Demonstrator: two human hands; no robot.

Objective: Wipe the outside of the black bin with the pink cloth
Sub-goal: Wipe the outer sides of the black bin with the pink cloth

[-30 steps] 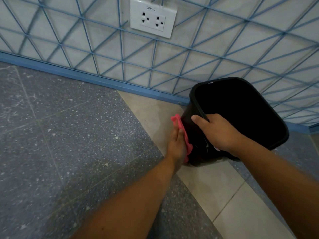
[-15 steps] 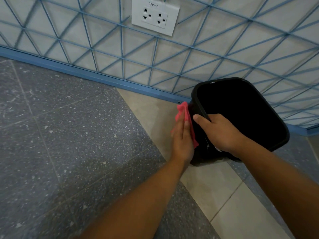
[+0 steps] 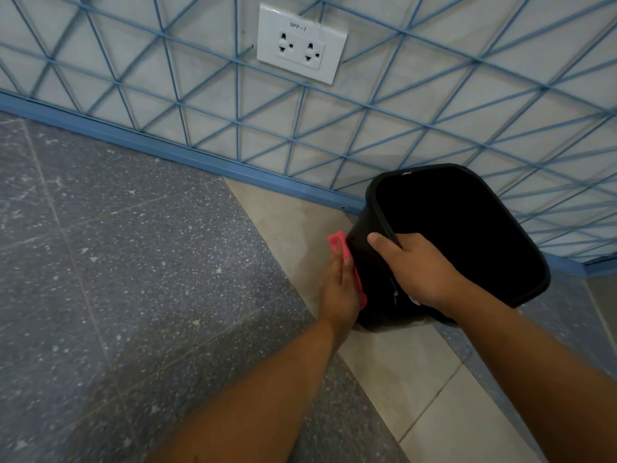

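Black bin [image 3: 467,235] stands on the floor [image 3: 133,295] against the wall [image 3: 400,128], at 3 o'clock of frame centre. Long axis runs base to mouth; mouth tilts toward 2 o'clock.

Risk: it may slide or tip under wiping pressure if the rim grip slackens.

Right hand [image 3: 417,269]: fingers clenched over the rim.

Left hand [image 3: 340,289]: fingers flat, pressing the pink cloth [image 3: 339,245] to the bin's outer side; it may slip free.

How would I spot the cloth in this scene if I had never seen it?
Find the wall socket, then drop to the floor, where a black bin is tipped near the blue skirting. On the bin's left outer side, the left hand presses flat against it; the cloth is squeezed between palm and bin. It is the only pink thing among greys, blues and black.
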